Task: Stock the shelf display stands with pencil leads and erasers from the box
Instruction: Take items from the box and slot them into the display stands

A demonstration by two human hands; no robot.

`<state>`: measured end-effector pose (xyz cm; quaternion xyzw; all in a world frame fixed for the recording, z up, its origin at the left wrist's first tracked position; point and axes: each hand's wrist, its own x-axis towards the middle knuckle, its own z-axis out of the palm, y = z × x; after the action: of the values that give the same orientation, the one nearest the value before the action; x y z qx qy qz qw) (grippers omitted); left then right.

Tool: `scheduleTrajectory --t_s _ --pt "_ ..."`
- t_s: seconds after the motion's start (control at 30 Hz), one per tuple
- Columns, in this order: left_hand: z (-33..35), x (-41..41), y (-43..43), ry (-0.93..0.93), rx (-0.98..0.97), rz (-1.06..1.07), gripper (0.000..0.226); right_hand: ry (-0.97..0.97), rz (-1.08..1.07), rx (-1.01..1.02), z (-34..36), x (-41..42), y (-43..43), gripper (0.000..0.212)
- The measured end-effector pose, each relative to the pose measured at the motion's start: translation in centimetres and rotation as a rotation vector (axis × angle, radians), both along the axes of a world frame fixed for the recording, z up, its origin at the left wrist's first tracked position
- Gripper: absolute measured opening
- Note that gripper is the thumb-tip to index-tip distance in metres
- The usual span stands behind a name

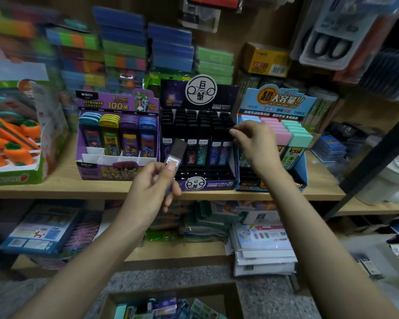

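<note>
Lead case is pinched in the left hand, tilted up-right toward the black stand just behind, frame centre. Right hand pinches at the stand's right rows; whether it holds anything, I cannot tell. Box lies bottom centre.

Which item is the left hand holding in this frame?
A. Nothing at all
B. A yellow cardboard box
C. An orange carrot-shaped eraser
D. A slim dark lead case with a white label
D: the left hand pinches a slim dark lead case with a white label near its lower end, held up in front of the black display stand.
</note>
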<state>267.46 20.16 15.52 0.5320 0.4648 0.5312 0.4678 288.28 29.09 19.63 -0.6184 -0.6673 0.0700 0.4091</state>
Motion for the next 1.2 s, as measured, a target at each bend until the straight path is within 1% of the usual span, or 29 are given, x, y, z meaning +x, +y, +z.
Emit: scheduleTrajectory --t_s 0.13,0.17,0.23,0.27,0.3,0.33,0.37,0.4,0.43,0.5,0.6,0.63,0.7,0.8,0.9,0.97,1.0,1.07,1.2 --pt "0.3 0.1 -0.2 -0.012 0.029 -0.004 0.023 -0.062 -0.079 -0.030 0.7 -0.6 -0.7 0.031" --pt "0.4 0.0 -0.2 -0.017 0.043 0.003 0.024 -0.075 -0.110 -0.001 1.4 -0.7 -1.1 0.033" --pt "0.6 -0.1 -0.2 -0.026 0.073 0.015 0.025 -0.086 -0.143 0.136 3.1 -1.3 -2.3 0.028" --pt "0.7 -0.2 -0.2 -0.030 0.085 0.017 0.024 -0.039 -0.095 0.169 3.8 -1.8 -2.9 0.025" --pt "0.9 -0.2 -0.2 -0.034 0.096 0.013 0.023 0.060 0.021 0.145 4.4 -2.4 -3.5 0.024" --pt "1.0 -0.2 -0.2 -0.038 0.106 0.007 0.023 0.175 0.179 0.043 4.7 -3.4 -4.2 0.023" --pt "1.1 -0.2 -0.2 -0.042 0.114 0.000 0.024 0.277 0.336 -0.110 4.7 -4.5 -5.0 0.022" --pt "1.2 -0.2 -0.3 -0.048 0.120 -0.005 0.024 0.359 0.462 -0.252 4.3 -5.4 -5.6 0.020" --pt "1.3 -0.2 -0.3 -0.052 0.125 -0.006 0.024 0.417 0.546 -0.348 3.8 -6.3 -6.0 0.017" --pt "1.3 -0.2 -0.4 -0.055 0.129 0.005 0.022 0.493 0.610 -0.393 2.8 -7.7 -6.5 0.012" --pt "1.5 -0.8 -0.4 -0.025 0.120 0.031 0.021 0.554 0.605 -0.375 2.5 -8.4 -6.3 0.013" --pt "1.6 -1.2 -0.3 0.025 0.131 0.041 0.023 0.550 0.600 -0.348 2.8 -8.4 -6.2 0.014" --pt "1.9 -2.3 0.0 0.190 0.184 0.066 0.029 0.545 0.583 -0.254 3.5 -8.4 -5.8 0.016" --pt "1.8 -4.4 0.9 0.572 0.303 0.138 0.038 0.535 0.519 -0.070 4.6 -8.1 -5.1 0.026" --pt "0.9 -6.6 2.0 0.962 0.404 0.215 0.047 0.391 0.406 0.073 4.2 -7.9 -3.9 0.024" --pt "0.0 -8.1 2.6 1.164 0.390 0.221 0.056 0.274 0.377 0.099 3.3 -8.1 -3.1 0.022" --pt "-0.5 -8.8 2.8 1.218 0.348 0.218 0.059 0.218 0.384 0.094 2.7 -8.2 -2.8 0.019" --pt "-1.5 -9.9 3.0 1.274 0.268 0.224 0.060 0.125 0.416 0.057 1.6 -8.4 -2.3 0.006" --pt "-2.1 -10.4 3.2 1.296 0.272 0.243 0.052 -0.008 0.476 0.024 0.4 -8.8 -1.6 0.002"
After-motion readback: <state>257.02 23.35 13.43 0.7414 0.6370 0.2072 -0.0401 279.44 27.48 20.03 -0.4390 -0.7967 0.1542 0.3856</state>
